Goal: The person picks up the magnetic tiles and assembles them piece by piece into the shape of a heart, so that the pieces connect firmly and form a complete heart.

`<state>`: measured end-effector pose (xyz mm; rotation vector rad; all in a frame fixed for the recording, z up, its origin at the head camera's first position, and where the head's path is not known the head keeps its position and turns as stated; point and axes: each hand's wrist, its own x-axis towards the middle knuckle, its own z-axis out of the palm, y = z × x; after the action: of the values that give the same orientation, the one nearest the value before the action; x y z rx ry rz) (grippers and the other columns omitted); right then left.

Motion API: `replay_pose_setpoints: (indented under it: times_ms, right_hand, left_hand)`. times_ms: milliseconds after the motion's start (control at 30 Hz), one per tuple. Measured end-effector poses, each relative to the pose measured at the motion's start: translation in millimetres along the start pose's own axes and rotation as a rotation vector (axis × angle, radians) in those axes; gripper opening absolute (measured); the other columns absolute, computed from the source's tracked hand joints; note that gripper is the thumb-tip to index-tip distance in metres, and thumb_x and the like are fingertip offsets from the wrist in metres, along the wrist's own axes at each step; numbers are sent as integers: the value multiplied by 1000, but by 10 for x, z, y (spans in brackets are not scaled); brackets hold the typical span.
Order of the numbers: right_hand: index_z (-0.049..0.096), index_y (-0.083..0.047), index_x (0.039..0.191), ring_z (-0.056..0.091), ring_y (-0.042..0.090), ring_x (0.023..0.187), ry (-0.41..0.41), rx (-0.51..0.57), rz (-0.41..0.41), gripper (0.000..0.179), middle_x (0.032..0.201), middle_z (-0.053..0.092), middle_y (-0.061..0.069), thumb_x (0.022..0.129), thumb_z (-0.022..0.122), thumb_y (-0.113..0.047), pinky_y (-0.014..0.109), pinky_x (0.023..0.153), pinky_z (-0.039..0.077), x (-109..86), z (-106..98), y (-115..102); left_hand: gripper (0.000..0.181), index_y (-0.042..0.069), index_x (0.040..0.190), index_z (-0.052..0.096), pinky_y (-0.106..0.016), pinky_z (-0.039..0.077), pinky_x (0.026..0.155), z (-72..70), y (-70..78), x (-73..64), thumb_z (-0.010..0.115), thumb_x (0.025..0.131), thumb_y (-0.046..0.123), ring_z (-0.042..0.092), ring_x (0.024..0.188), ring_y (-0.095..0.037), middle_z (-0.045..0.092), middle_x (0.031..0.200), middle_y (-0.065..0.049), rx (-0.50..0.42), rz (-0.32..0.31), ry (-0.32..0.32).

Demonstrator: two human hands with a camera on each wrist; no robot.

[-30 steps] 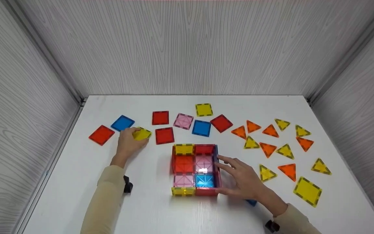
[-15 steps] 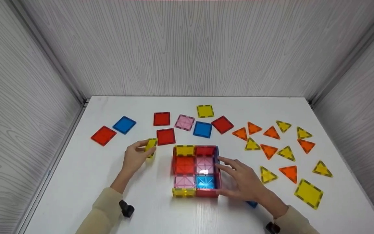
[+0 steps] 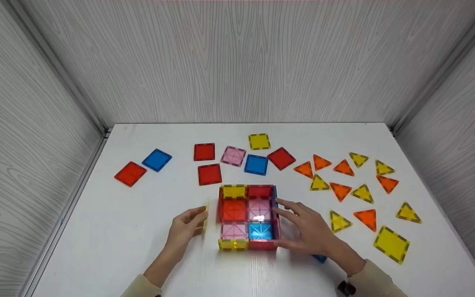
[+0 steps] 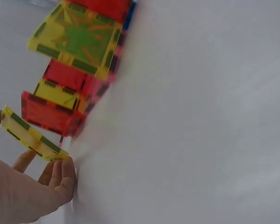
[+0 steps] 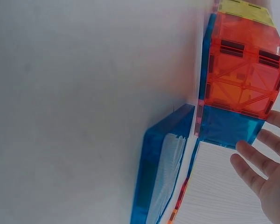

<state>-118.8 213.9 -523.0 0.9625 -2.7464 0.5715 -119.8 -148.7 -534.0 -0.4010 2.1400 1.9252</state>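
Note:
My left hand [image 3: 183, 233] pinches a yellow square magnetic tile [image 4: 33, 136], held on edge and apart from the left side of a low open box of tiles [image 3: 233, 211]. Thumb and fingertips grip the tile's ends in the left wrist view. Red, pink and blue squares form the box floor; yellow and red tiles stand as its front and back walls. A red wall stands along the rear part of its left side. My right hand [image 3: 309, 225] has its fingers spread and extended along the box's right side, fingertips at the blue wall tile [image 5: 231, 127], thumb near the front corner.
Behind the box lie loose square tiles, among them a red square [image 3: 210, 174], a blue square [image 3: 256, 164] and a pink square [image 3: 233, 156]. Several orange and yellow triangles [image 3: 340, 191] spread to the right, near a large yellow square [image 3: 391, 243]. A blue tile [image 3: 319, 258] lies partly under my right wrist.
My left hand has lifted the yellow square tile off the table and brought it right and nearer, turned on edge beside the box. My right hand stays at the box.

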Motion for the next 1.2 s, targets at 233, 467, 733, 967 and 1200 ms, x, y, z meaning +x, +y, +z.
replay_pose_setpoints:
  times_ms: [233,467,733,967,1200]
  right_hand:
    - [54,-34,154,63,22,134,-5,-10,16,82,162,52,-2,85,69,-76,49,101,61,1,-5,8]
    - [54,-35,154,63,21,134,-10,-10,18,81,162,51,-2,85,69,-76,48,101,61,3,12,10]
    - [57,-29,152,64,22,132,15,-11,-15,82,161,53,-1,86,69,-75,47,100,61,7,5,13]
    - [59,-26,150,64,23,131,10,-4,-8,82,162,52,-2,86,70,-75,48,100,61,0,19,20]
    - [59,-25,150,64,23,132,12,3,-8,82,162,52,-1,86,70,-75,48,100,61,-11,21,15]
  left_hand:
    - [51,4,141,63,-28,55,82,148,-58,-233,67,103,38,66,102,-19,71,131,-12,-117,-76,-71]
    - [54,0,142,61,-28,56,83,188,-104,-301,66,104,38,66,96,-14,74,124,-11,-125,-112,-121]
    - [58,-3,138,62,-28,61,86,248,-56,-235,63,105,44,69,105,-16,72,130,-17,-103,-81,-145]
    - [57,-2,139,62,-30,62,89,265,-31,-226,63,105,43,69,108,-19,69,134,-19,-73,-87,-131]
    - [55,-2,137,63,-31,63,92,250,-12,-228,65,104,42,70,108,-20,69,133,-19,-59,-73,-118]
